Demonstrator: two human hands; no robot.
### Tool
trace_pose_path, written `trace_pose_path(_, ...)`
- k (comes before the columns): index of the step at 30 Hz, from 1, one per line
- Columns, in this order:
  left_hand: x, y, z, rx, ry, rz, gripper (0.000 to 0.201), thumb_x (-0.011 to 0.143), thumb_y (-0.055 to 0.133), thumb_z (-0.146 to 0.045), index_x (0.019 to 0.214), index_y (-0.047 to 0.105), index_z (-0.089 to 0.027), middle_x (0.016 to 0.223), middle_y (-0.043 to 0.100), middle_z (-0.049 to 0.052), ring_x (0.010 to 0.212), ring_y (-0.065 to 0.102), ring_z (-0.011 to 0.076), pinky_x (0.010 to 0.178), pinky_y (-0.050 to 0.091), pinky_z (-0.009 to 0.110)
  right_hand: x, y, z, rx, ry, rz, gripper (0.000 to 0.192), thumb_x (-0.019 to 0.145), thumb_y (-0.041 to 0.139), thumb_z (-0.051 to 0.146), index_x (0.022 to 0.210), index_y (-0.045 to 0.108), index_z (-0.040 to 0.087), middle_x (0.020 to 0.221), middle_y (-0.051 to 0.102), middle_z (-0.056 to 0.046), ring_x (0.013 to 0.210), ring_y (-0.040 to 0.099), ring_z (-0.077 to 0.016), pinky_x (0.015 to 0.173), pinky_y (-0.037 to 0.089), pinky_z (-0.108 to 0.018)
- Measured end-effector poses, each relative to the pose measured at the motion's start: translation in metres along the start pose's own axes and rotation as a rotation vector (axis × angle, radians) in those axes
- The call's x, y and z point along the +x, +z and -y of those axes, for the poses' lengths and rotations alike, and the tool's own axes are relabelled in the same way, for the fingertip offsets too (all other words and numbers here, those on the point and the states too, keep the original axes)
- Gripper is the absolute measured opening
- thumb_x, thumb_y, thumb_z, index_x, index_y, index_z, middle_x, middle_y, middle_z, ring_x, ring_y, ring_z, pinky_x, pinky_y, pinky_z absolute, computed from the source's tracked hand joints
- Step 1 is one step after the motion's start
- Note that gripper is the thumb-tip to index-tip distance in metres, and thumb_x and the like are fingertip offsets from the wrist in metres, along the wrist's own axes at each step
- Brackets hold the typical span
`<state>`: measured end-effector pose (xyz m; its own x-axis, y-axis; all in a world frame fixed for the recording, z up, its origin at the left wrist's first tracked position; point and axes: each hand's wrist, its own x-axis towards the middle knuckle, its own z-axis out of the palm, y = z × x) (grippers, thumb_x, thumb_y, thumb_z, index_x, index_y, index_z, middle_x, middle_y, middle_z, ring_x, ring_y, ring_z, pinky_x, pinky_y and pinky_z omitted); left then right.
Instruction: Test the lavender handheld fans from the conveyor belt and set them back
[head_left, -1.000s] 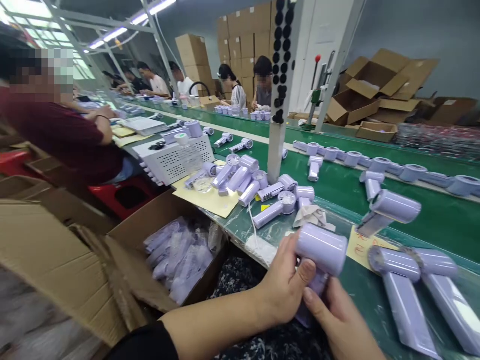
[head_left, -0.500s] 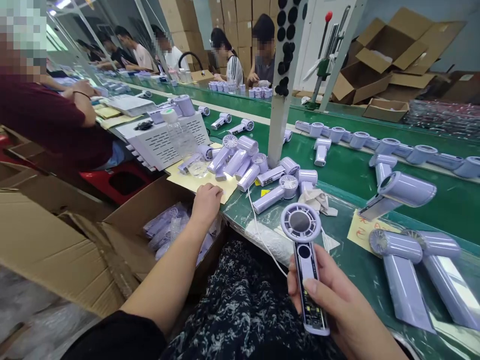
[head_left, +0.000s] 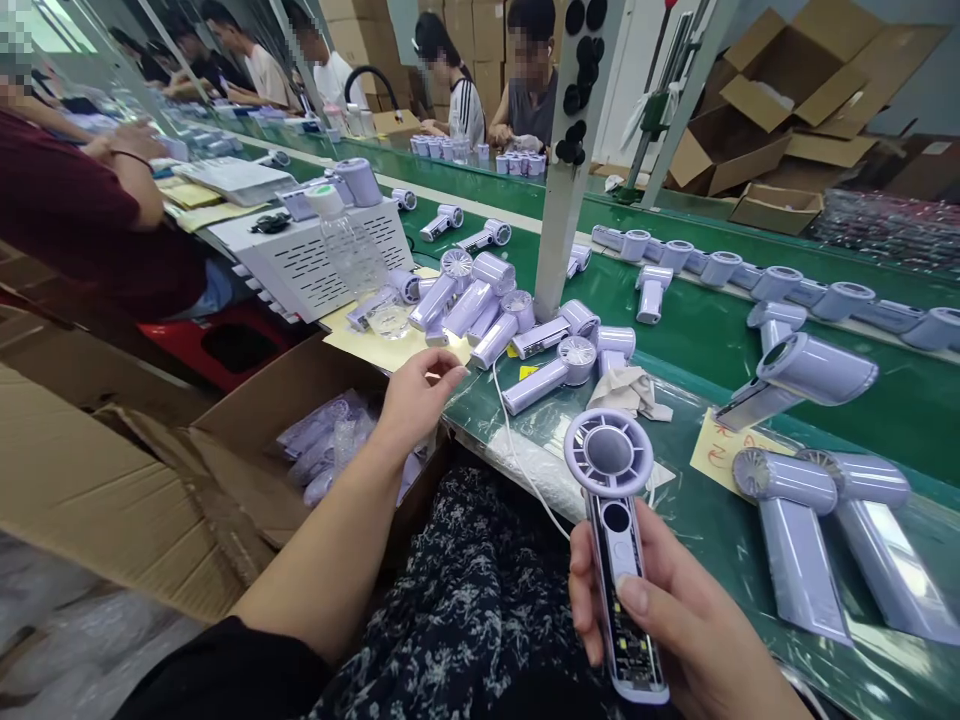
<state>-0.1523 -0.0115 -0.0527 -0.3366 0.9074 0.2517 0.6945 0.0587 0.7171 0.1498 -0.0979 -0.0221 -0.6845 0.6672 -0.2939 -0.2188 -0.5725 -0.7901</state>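
head view shows the right hand (head_left: 675, 620) closed around the handle of a lilac handheld fan (head_left: 616, 530), thumb laid along the open front of the handle where a circuit board shows. the fan stands nearly upright, its round head just over the near edge of the green workbench (head_left: 720, 540). the left hand (head_left: 416, 395) reaches toward that same edge farther left, fingers loosely curled and half open, holding nothing; its fingertips sit just at the corner of a yellow sheet (head_left: 390, 350) on the bench. below that hand, off the bench edge, an open cardboard box (head_left: 247, 450) holds bagged lilac parts. a white cable (head_left: 517, 450) drops over the edge between the two hands. on the bench beyond the held fan lie a crumpled cloth (head_left: 630, 392) and a cluster of more fans (head_left: 487, 310); bare green surface lies between the cloth and two fans (head_left: 825, 520) to the right.
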Motion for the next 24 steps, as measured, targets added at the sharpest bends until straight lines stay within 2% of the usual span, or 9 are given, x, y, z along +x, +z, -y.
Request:
trace_pose_path(2,-0.014,-0.002,-0.027,-0.226,0.116,0.011,0.016,0.090,0.066,-0.036,0.088,0.066,-0.020,0.091,0.066,0.003,0.083,0.062,0.0173,0.076,0.054,0.030,-0.001,0.001,-0.001,-0.020,0.005,-0.029,0.047,0.085,0.080,0.056,0.110,0.062,0.021,0.089,0.069,-0.003,0.070,0.062,-0.0127,0.067,0.051,-0.025)
trace_pose_path(5,-0.031,-0.004,-0.064,-0.518,0.308,0.044,0.014,0.088,0.074,-0.032,0.083,0.069,-0.020,0.096,0.063,0.003,0.091,0.060,0.0160,0.083,0.051,0.028,-0.003,0.003,-0.002,-0.025,-0.007,-0.098,0.048,0.083,0.082,0.055,0.113,0.063,0.023,0.094,0.067,-0.003,0.075,0.062,-0.0144,0.066,0.052,-0.026)
trace_pose_path(9,-0.045,-0.010,-0.091,-0.693,0.359,0.185,0.017,0.091,0.074,-0.034,0.082,0.069,-0.020,0.099,0.061,0.004,0.095,0.059,0.0156,0.086,0.051,0.028,-0.006,0.002,-0.003,-0.035,-0.029,-0.083,0.043,0.084,0.081,0.055,0.110,0.066,0.023,0.092,0.067,-0.003,0.074,0.061,-0.0150,0.066,0.053,-0.027)
trace_pose_path(13,-0.056,-0.011,-0.101,-0.695,0.396,0.268,0.023,0.092,0.072,-0.042,0.084,0.071,-0.020,0.106,0.062,0.006,0.095,0.059,0.0167,0.092,0.053,0.032,-0.007,0.002,-0.002,-0.015,-0.036,-0.114,0.040,0.084,0.081,0.053,0.109,0.067,0.024,0.099,0.065,-0.003,0.074,0.060,-0.0142,0.066,0.053,-0.027)
trace_pose_path(17,-0.061,-0.007,-0.105,-0.660,0.412,0.297,0.017,0.093,0.072,-0.036,0.085,0.072,-0.020,0.108,0.063,0.006,0.099,0.060,0.0174,0.094,0.053,0.033,-0.008,0.003,-0.001,0.029,-0.014,-0.115,0.042,0.082,0.082,0.052,0.108,0.068,0.022,0.098,0.065,-0.003,0.073,0.060,-0.0137,0.064,0.052,-0.026)
trace_pose_path(20,-0.063,-0.005,-0.108,-0.649,0.423,0.300,0.013,0.091,0.074,-0.032,0.085,0.072,-0.020,0.107,0.063,0.005,0.100,0.061,0.0177,0.095,0.053,0.034,-0.008,0.005,-0.001,0.036,0.001,-0.121,0.044,0.081,0.082,0.052,0.110,0.067,0.022,0.097,0.066,-0.004,0.071,0.059,-0.0136,0.064,0.052,-0.027)
trace_pose_path(24,-0.062,0.001,-0.111,-0.529,0.483,0.269,0.010,0.087,0.077,-0.023,0.080,0.070,-0.020,0.108,0.063,0.004,0.104,0.062,0.0178,0.102,0.051,0.036,-0.003,0.005,-0.006,-0.030,-0.060,-0.205,0.053,0.081,0.083,0.052,0.121,0.063,0.024,0.098,0.066,-0.004,0.073,0.061,-0.0151,0.063,0.050,-0.028)
